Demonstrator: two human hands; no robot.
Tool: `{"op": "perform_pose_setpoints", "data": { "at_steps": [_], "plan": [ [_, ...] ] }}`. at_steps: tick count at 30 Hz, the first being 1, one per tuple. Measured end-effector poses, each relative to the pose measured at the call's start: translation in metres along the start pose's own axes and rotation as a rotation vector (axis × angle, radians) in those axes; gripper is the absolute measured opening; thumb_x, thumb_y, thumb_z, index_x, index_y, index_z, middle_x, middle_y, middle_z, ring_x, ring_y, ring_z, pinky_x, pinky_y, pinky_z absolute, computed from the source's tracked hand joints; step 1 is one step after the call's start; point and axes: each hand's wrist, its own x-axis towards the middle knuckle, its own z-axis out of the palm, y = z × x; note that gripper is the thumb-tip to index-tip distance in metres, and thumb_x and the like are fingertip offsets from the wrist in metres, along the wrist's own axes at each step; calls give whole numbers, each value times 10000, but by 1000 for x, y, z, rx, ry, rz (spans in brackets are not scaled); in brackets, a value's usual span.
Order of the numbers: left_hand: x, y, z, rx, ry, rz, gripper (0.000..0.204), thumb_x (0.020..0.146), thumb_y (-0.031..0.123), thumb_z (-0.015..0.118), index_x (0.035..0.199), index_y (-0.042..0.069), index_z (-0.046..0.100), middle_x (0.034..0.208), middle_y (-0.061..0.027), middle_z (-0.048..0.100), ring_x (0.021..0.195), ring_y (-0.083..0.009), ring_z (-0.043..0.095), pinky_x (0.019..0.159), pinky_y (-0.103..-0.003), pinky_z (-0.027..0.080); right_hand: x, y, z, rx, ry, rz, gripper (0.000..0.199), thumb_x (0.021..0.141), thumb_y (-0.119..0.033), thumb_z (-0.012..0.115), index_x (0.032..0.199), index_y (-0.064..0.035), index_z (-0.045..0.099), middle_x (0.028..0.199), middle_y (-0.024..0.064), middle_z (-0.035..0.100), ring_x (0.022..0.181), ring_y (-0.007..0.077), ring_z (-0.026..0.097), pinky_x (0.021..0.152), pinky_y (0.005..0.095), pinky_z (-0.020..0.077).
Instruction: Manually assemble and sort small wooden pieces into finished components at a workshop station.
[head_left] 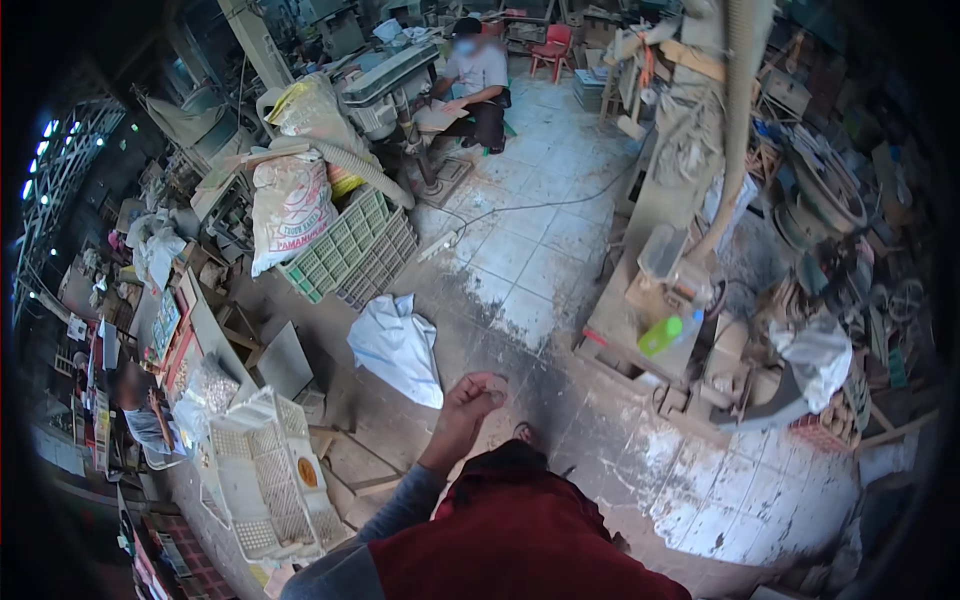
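Note:
My left hand (468,408) is raised in front of me over the dark, worn floor, its fingers curled in toward the thumb. Something small may be between the fingertips, but I cannot make it out. The grey sleeve (405,502) of that arm comes up from the lower edge, beside my dark red top (510,535). Nearest to the hand, just left of it, a crumpled white sack (397,345) lies on the floor. My right hand is not in view.
A white plastic crate (270,465) stands at the lower left. Green crates (350,250) and a filled sack (288,208) are farther off. A seated co-worker (475,80) is at the back. On the right, a workbench (625,310) carries a green bottle (660,335). A cable (540,205) crosses the tiles.

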Motion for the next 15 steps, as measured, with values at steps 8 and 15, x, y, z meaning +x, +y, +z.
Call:
{"op": "perform_pose_setpoints", "data": {
  "at_steps": [8, 15],
  "plan": [
    [250, 120, -26, 64, 180, 266, 306, 888, -28, 562, 1194, -22, 548, 1111, -78, 641, 994, -140, 617, 896, -293, 509, 167, -249, -328, 1522, 18, 258, 129, 856, -133, 638, 919, -24, 610, 708, 70, 612, 525, 135, 549, 456, 282, 436],
    [488, 147, -85, 3, 294, 287, 267, 925, 14, 556, 1190, -9, 541, 1076, -70, 622, 943, -152, 630, 896, -289, 522, 333, -512, -560, 1503, -25, -268, 131, 872, -112, 651, 958, -25, 604, 821, 74, 621, 704, 142, 602, 597, 261, 502]
  ]
}}
